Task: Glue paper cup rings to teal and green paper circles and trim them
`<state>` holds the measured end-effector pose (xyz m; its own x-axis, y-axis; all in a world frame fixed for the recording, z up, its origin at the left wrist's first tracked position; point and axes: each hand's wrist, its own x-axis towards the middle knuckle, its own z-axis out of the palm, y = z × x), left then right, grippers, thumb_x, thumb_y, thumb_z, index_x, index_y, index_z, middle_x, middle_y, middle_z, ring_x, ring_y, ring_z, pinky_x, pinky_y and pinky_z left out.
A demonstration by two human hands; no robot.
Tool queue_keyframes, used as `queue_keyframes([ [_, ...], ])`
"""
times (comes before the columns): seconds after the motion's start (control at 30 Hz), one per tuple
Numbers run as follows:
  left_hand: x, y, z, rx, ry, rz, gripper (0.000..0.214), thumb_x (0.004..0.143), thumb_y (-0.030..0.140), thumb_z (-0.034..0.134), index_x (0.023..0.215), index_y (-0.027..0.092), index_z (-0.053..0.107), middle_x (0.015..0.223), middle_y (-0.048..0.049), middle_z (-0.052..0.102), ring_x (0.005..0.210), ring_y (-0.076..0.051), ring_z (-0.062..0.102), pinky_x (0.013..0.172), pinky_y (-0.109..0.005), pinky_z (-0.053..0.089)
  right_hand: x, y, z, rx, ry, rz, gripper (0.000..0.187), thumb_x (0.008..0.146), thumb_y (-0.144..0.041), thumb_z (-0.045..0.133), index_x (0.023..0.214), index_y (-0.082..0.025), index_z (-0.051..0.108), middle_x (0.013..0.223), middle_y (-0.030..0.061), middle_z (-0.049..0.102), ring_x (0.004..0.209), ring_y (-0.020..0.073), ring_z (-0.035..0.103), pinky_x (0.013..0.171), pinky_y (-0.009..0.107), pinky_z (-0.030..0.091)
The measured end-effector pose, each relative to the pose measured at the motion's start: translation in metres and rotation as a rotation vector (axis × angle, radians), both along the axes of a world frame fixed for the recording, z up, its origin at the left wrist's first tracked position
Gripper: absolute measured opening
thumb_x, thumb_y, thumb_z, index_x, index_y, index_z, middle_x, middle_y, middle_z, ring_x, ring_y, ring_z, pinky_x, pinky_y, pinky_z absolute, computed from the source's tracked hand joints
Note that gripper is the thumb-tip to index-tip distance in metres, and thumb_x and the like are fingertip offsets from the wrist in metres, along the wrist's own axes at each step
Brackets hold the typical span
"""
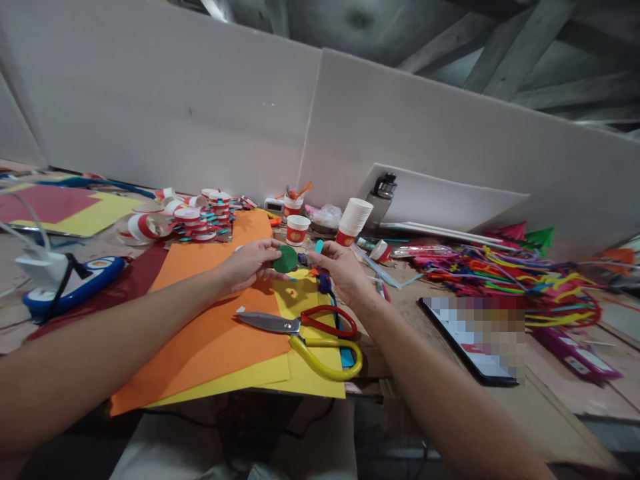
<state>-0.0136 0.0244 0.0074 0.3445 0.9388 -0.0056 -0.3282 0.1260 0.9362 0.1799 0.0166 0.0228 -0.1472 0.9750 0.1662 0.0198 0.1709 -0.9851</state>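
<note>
My left hand [249, 265] pinches a round piece of dark green paper [285, 260] between thumb and fingers. Close by on the right, my right hand [346, 270] is closed on a small light blue piece [319, 247], its exact shape too small to make out. Both hands are above the orange paper [210, 333] and the yellow paper [320, 373] at the table's front edge. Below the hands, scissors [295, 325] with one red and one yellow handle lie on these sheets, blades pointing left.
Paper cups stand behind the hands: a single cup [297, 230] and a tilted stack [356, 217]. Red-and-white cup pieces [193, 220] crowd the back left. A blue power strip [83, 283] lies left. A phone [467, 340] and a pile of pipe cleaners [505, 277] are right.
</note>
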Motion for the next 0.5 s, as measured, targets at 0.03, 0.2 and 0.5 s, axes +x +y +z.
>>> queue_keyframes([
  [0.03,0.001,0.000,0.000,0.004,-0.004,0.003,0.016,0.080,0.009,0.058,0.095,0.010,0.061,0.097,-0.0134,0.069,0.079,-0.019,0.069,0.061,-0.031,0.061,-0.001,0.000,0.000,0.004,0.001,-0.004,0.031,0.060,-0.038,0.077,0.073,-0.017,0.059,0.067,-0.0044,0.058,0.062,0.0083,0.050,0.060,0.021,0.039],
  [0.2,0.006,-0.003,-0.001,0.028,-0.001,-0.019,0.026,0.078,0.009,0.061,0.103,0.013,0.055,0.094,-0.0105,0.068,0.077,-0.018,0.068,0.062,-0.031,0.061,-0.006,-0.005,0.004,0.013,-0.009,-0.036,0.033,0.060,-0.039,0.077,0.064,-0.017,0.054,0.058,-0.0066,0.051,0.053,0.0061,0.042,0.054,0.020,0.034],
  [0.5,0.009,-0.009,-0.003,0.128,0.115,-0.042,0.027,0.078,0.017,0.065,0.103,0.016,0.055,0.088,-0.0072,0.067,0.080,-0.019,0.067,0.069,-0.039,0.060,-0.014,-0.005,0.009,0.105,-0.236,-0.113,0.024,0.068,-0.040,0.068,0.069,-0.016,0.062,0.062,-0.0028,0.058,0.056,0.0087,0.046,0.054,0.021,0.036],
])
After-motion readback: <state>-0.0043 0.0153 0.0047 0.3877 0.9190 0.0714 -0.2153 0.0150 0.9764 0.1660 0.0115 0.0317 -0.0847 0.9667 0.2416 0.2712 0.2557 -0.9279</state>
